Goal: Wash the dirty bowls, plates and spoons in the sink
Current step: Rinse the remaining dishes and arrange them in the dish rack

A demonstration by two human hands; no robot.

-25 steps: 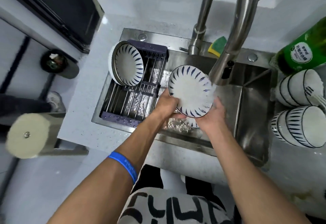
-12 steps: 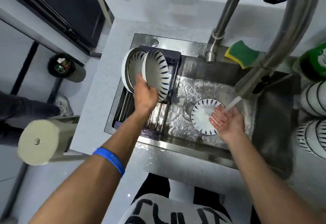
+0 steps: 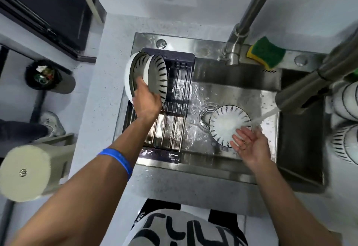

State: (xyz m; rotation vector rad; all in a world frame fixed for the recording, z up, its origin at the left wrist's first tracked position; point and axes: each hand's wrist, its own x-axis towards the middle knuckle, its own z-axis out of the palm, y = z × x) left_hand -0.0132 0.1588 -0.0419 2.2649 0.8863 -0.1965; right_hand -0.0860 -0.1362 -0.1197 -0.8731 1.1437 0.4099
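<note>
left hand [image 3: 147,102]: grips striped bowl [image 3: 157,79] upright in rack [image 3: 174,98], left-centre | right hand [image 3: 249,143]: released, palm up (seemingly wet) over plate [image 3: 226,123]

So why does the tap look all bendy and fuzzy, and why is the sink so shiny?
Head view: the wide-angle lens bends the tap at the picture's edge, and being so near the camera it looks fuzzy; the wet steel sink throws back bright glare; the running water smears into a pale streak above the right hand; the plate beneath stays fairly sharp.
</note>
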